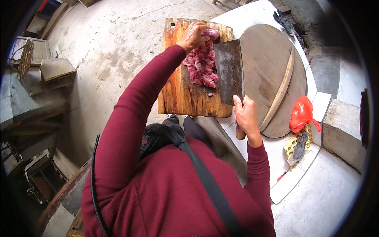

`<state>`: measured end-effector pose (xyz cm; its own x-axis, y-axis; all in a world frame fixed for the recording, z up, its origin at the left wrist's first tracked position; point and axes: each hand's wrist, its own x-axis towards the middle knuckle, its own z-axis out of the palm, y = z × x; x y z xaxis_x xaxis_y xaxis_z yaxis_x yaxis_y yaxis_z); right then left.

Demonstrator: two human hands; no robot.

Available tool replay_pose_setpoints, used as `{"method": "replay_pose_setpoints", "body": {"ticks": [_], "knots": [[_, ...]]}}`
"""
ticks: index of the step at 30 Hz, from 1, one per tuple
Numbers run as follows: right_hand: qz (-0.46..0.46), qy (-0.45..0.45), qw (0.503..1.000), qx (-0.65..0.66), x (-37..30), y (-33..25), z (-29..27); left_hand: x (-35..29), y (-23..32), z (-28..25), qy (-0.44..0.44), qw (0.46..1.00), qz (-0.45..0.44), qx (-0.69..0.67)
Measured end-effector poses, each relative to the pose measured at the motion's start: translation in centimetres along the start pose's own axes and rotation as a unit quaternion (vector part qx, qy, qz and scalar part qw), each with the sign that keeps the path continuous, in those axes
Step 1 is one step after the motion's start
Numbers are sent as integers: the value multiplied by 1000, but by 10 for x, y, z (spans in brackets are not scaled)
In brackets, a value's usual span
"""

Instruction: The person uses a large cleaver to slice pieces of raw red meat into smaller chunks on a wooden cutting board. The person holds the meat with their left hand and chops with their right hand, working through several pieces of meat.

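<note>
A wooden cutting board (173,93) with a small hole in one far corner carries a heap of chopped raw meat (200,67). At the far end of the heap, my left hand (193,36) is closed on a larger piece of meat (211,34), its fingertips partly hidden. My right hand (245,114) grips the handle of a cleaver (229,71). Its broad, dark blade stands over the board's right side, close beside the meat. A small scrap of meat (210,94) lies apart, nearer to me.
Right of the board, a round wooden lid (260,59) with a curved handle lies on a white tiled surface (231,17). Near it are a red plastic bag (302,113), a yellow egg tray (291,145) and dark gloves (283,21). Wooden clutter (57,70) stands at the left.
</note>
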<state>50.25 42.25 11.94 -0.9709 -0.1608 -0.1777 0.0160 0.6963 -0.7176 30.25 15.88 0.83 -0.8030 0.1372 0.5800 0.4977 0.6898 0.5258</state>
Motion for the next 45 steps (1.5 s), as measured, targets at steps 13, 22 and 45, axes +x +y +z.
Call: {"method": "replay_pose_setpoints", "body": {"ticks": [13,22,45], "knots": [[-186,-135,956,-182,-2,-2,-7,19,-2,-64,-147,931,-303,-144],[-213,-86,932,-279,78,-24,-4,-90,51,-134,-50,935,-300,-183],[-351,-51,862,-363,42,-57,43,-138,85,-80,-23,995,-100,-21]]}}
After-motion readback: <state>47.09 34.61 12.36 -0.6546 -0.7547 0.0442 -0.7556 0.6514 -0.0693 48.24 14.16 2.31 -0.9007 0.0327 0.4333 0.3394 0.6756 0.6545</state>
